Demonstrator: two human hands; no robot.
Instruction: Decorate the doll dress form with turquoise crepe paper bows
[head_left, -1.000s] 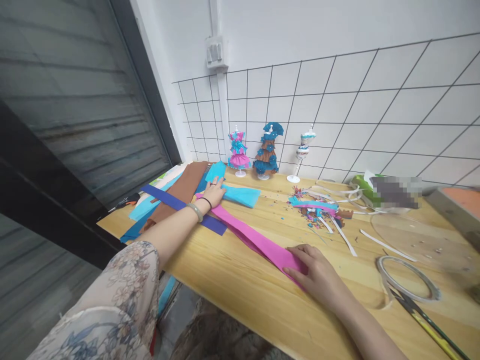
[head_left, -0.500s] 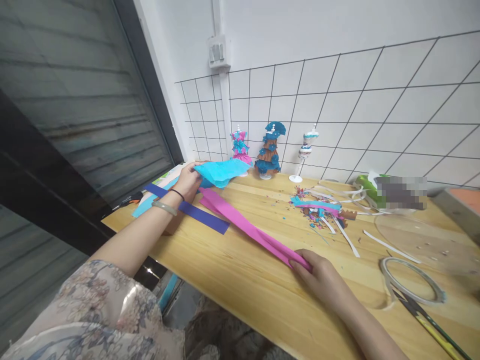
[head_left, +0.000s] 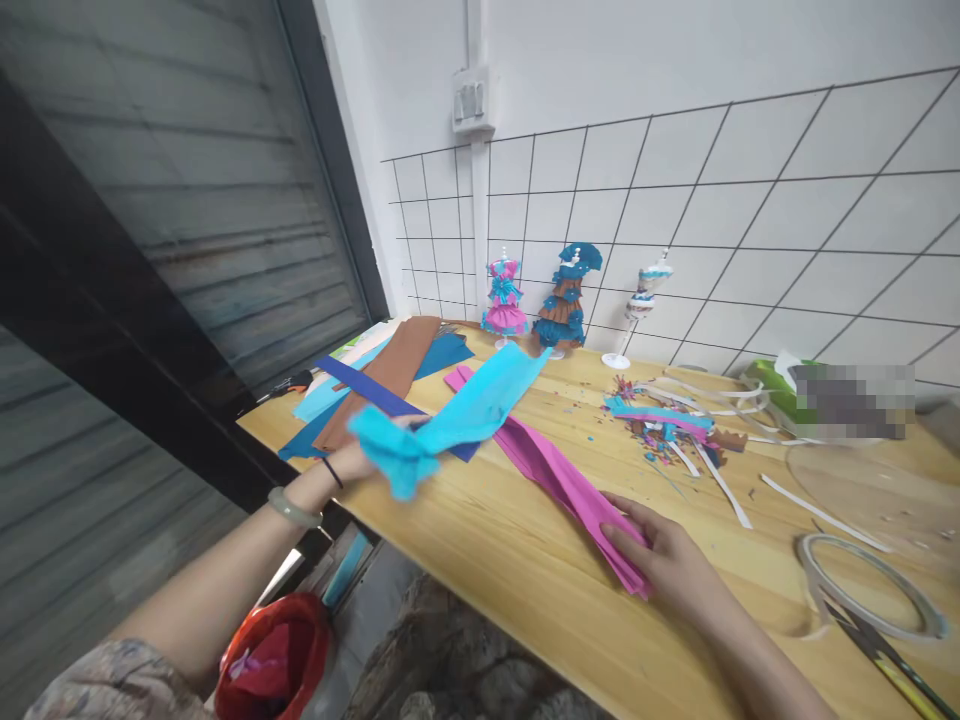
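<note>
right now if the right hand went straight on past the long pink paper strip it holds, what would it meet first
Probably the long bright turquoise paper strip crossing ahead of the right hand, though depth is unclear and it might pass underneath.

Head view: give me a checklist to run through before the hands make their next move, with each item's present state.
1. Left hand has the light blue strip: ok, held up, though the strip hides part of the fingers.
2. Right hand has the pink strip: ok, near its end.
3. Light blue strip smooth: not ok, bunched near the left hand.
4. Pink strip in full view: not ok, the light blue strip crosses in front.
5. Strips apart where they cross: cannot tell from this view.
6. Scissors out of both hands: ok, at the right on the table.
</note>
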